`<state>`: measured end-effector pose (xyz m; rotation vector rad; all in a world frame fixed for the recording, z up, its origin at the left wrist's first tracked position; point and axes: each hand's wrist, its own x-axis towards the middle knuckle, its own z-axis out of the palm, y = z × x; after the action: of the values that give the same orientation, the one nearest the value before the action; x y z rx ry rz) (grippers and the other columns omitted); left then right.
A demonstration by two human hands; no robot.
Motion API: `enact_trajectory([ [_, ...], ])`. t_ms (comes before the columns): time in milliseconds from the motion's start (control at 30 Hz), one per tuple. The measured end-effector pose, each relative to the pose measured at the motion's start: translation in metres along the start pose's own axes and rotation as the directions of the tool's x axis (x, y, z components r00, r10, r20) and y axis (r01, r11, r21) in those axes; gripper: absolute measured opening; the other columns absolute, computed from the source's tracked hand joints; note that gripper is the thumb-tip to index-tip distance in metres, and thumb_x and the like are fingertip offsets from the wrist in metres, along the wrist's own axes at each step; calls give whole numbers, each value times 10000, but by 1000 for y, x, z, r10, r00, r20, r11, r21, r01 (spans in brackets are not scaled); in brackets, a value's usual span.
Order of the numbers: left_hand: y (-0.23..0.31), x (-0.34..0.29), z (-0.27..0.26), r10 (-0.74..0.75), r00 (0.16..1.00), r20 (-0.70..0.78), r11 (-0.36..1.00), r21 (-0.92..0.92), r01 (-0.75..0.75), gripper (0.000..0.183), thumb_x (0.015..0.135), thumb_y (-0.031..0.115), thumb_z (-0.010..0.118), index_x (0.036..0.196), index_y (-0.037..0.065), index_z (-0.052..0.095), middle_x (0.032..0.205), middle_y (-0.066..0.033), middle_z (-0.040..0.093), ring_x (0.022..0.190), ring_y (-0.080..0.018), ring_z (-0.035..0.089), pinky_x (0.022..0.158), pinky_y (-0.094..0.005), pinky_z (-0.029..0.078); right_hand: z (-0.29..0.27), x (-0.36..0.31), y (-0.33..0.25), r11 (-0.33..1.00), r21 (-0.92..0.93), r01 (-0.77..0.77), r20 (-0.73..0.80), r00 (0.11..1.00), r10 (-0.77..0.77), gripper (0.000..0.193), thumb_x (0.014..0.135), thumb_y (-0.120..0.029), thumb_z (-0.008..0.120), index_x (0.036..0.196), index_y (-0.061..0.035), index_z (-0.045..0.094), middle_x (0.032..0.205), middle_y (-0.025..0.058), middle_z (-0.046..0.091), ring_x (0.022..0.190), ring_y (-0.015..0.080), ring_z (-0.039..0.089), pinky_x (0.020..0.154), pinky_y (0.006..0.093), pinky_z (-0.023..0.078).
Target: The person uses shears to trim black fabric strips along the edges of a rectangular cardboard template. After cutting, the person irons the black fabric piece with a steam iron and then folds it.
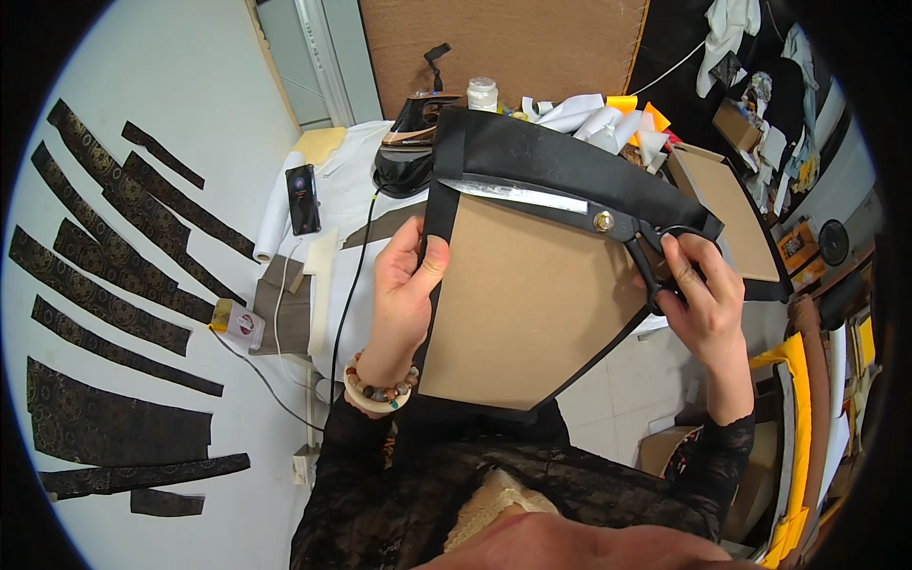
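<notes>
1. Your left hand [407, 275] pinches the black-edged tan board [532, 304] before your torso by its left rim; it looks light and stiff, best gripped by edges.
2. Your right hand [705, 290] curls round the tailor's shears [603, 221] across it; probably heavy, safest by the handles.

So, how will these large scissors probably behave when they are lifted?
The scissors are probably heavy: the blade looks long and metallic. Their tip may dip, as the right hand holds them at the handles.
</notes>
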<state>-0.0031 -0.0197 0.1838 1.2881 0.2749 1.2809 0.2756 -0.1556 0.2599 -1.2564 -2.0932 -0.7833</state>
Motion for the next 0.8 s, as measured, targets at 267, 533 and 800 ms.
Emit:
enact_trajectory([
  [267,2,0,5,-35,999,-36,999,13,35,242,983,202,568,1072,-22,546,953,-2,591,834,-48,507,758,-197,407,-1,-3,2,1000,11,19,-5,1000,-19,575,505,76,715,1074,74,635,964,143,593,760,278,644,630,337,533],
  [533,6,-3,6,-30,999,-40,999,25,31,223,987,195,557,1053,-17,540,943,2,582,830,-43,496,749,-194,398,-3,-1,-3,999,26,20,-15,1000,-20,562,503,79,733,1058,74,644,945,141,595,735,272,640,606,331,530],
  [800,6,-5,7,-12,999,-41,1000,26,13,213,986,191,556,1045,-12,535,937,10,573,814,-36,486,734,-187,389,-2,2,-4,998,54,15,-31,999,-13,514,555,62,767,1056,65,650,908,129,590,705,245,625,570,312,525],
])
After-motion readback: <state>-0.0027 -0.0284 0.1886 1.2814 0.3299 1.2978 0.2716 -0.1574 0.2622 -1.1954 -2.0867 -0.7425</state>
